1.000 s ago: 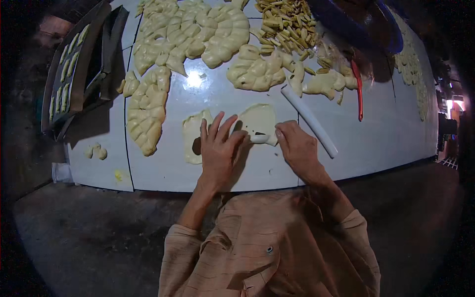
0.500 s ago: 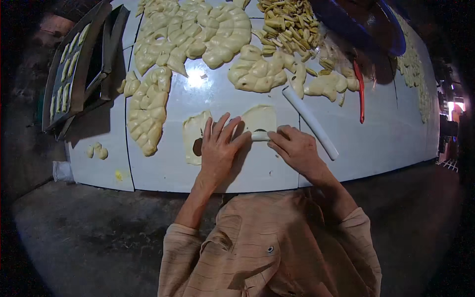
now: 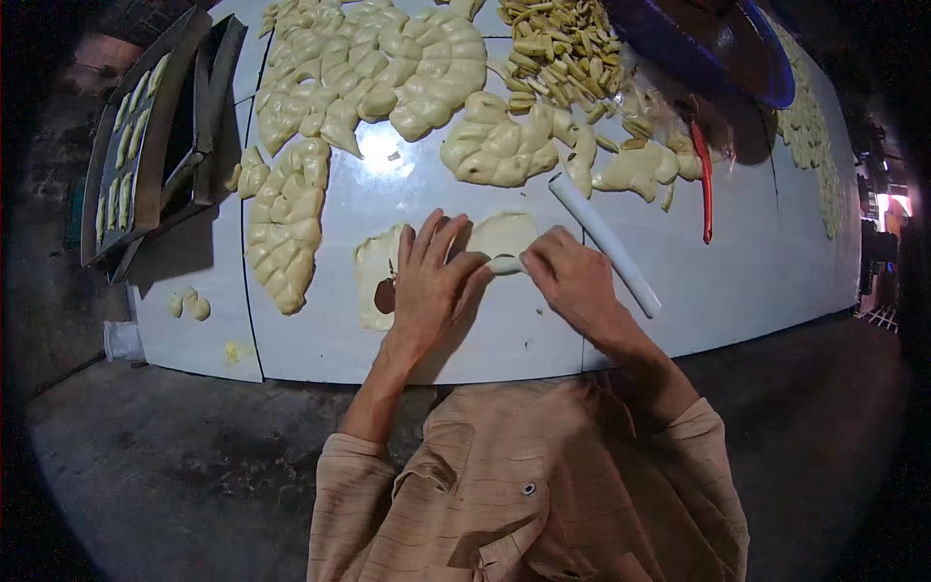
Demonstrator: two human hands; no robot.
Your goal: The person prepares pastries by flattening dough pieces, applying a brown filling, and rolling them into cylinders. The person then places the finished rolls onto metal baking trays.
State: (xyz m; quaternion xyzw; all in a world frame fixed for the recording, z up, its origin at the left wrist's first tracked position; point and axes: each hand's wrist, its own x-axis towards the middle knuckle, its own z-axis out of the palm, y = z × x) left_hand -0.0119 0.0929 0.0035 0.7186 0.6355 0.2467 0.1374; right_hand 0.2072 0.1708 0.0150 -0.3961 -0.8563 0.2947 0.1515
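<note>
A thin pale sheet of dough lies on the table between my hands, its near edge folded into a small roll with a dark sliver of filling showing. My left hand has its thumb and forefinger at the roll's left end, while its other fingers stretch out over the table. With bent fingers, my right hand pinches the right end of the same roll. Beside my left hand, partly covered by it, is a second dough sheet bearing a brown blob of filling.
A white rolling pin lies right of my hands, with a red-handled tool beyond. Lumpy dough spreads left and far. Cut yellowish pieces and a blue basin stand at the back. Metal trays hold dough sticks.
The dough's near edge has turned slightly further over, so less dark filling shows. My right hand has shifted a little up and left, with its fingers more bent.
</note>
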